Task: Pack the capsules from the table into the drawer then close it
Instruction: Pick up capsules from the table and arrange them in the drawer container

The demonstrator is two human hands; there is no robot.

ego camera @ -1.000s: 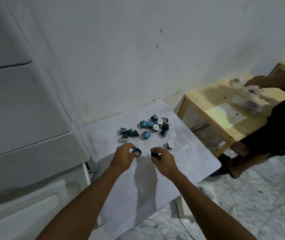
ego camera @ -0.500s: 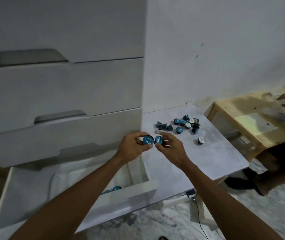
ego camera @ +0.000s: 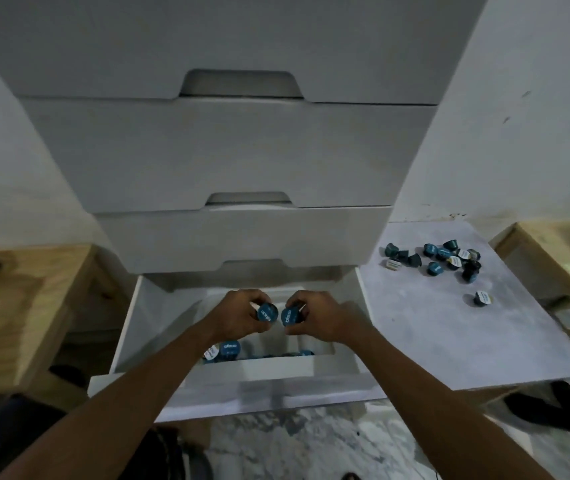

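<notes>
While the left hand (ego camera: 238, 315) and right hand (ego camera: 321, 318) each pinch one blue capsule (ego camera: 266, 312), both hover side by side directly above the open drawer (ego camera: 276, 370), equally near it; remaining capsules (ego camera: 439, 258) lie on the tabletop (ego camera: 432, 341) rightward.

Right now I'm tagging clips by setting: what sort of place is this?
Likely a plain home room or storeroom: a tall white drawer cabinet, a low grey-topped table strewn with teal coffee capsules.

white lettering on lids of blue capsules (ego camera: 265, 312), perhaps a brand, unreadable
</notes>
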